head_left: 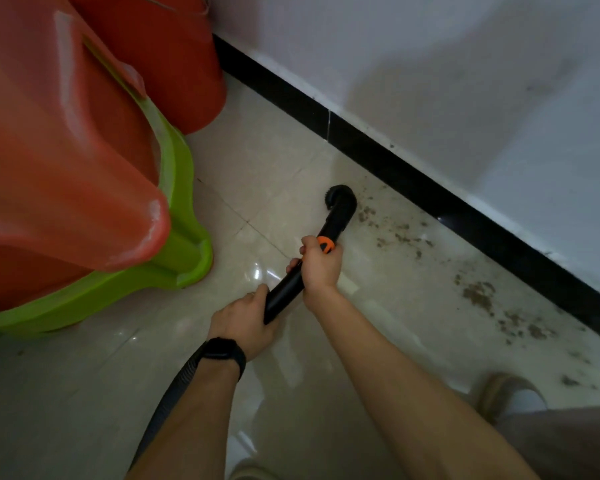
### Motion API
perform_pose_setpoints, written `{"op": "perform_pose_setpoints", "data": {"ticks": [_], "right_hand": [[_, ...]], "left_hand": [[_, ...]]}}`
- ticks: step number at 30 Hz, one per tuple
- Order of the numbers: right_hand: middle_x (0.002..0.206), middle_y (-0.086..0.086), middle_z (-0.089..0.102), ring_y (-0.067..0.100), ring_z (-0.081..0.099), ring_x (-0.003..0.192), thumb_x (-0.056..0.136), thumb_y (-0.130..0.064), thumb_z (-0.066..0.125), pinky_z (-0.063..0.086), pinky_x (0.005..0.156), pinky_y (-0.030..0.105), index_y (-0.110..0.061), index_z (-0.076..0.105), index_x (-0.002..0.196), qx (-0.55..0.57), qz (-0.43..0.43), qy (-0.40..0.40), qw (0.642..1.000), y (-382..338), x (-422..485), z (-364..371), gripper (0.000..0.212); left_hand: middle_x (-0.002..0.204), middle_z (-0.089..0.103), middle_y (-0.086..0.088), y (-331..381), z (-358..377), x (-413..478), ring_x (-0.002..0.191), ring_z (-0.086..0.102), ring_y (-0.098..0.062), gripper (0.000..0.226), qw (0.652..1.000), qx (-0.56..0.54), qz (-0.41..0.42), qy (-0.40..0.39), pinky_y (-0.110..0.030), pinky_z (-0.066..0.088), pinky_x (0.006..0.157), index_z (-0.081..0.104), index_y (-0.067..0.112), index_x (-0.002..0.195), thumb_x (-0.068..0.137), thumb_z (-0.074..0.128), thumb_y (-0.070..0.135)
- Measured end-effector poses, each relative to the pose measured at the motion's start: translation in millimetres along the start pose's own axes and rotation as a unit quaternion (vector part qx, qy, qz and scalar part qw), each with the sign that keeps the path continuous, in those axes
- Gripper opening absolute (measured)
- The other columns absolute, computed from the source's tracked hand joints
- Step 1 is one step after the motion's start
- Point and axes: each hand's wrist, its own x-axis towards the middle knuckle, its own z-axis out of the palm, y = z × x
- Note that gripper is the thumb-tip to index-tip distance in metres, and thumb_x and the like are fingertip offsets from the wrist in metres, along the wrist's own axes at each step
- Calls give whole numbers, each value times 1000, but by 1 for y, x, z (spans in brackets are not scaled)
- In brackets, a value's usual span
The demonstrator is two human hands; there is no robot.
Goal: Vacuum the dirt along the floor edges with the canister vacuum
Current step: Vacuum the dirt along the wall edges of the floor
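- Gripping the black wand [286, 289] high up, the right hand [321, 268] has its fingers wrapped round the tube, right at the orange collar [326, 244].
- The left hand [243, 322] clamps the near end of the same wand, fingers curled round it, with a black wristband [224, 353] on the wrist.
- From under that wrist the ribbed hose [174, 393] runs off toward the near edge.
- Out at the far tip, the round brush nozzle [342, 202] sits low over the beige tiled floor [274, 161], near the black skirting board [378, 147]; I can't tell whether it touches the tiles.
- Brown dirt [397, 239] lies just right of the nozzle, scattered along the skirting toward the near right.
- A white wall [430, 64] rises beyond the skirting.
- Far left, red tubs [66, 150] stand, the nearest over a green tub [181, 258].
- Near right, a slippered foot [510, 393] shows.
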Motion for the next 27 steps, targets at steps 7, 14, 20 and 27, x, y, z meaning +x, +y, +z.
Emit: {"op": "perform_pose_setpoints", "data": {"ticks": [7, 14, 20, 27], "right_hand": [[78, 6, 56, 14, 52, 38, 93, -11, 60, 50, 46, 28, -11, 50, 119, -22, -16, 6, 1000, -18, 24, 3, 28], [72, 6, 52, 17, 50, 41, 93, -5, 61, 49, 46, 28, -8, 52, 91, -28, -12, -15, 999, -58, 49, 11, 9], [79, 8, 54, 17, 53, 45, 96, -9, 60, 51, 46, 28, -7, 54, 109, -82, -27, -41, 995, -68, 63, 34, 15], [79, 7, 58, 11, 58, 38, 96, -16, 58, 54, 51, 31, -11, 42, 126, -84, -17, -22, 996, -19, 33, 46, 34]], "left_hand": [[91, 61, 6, 17, 3, 21, 67, 47, -17, 26, 998, -49, -5, 24, -29, 33, 56, 37, 29, 99, 85, 54, 44], [98, 62, 0, 41, -9, 52, 71, 50, -18, 25, 995, -92, -13, 46, -30, 35, 57, 38, 25, 99, 87, 56, 39], [87, 55, 3, 46, -13, 65, 68, 49, -16, 23, 986, -150, -50, 62, -27, 31, 48, 45, 23, 103, 86, 56, 34], [78, 52, 9, -7, -11, 37, 63, 47, -16, 23, 992, -105, -55, 34, -29, 30, 50, 35, 32, 89, 78, 54, 38]]}}
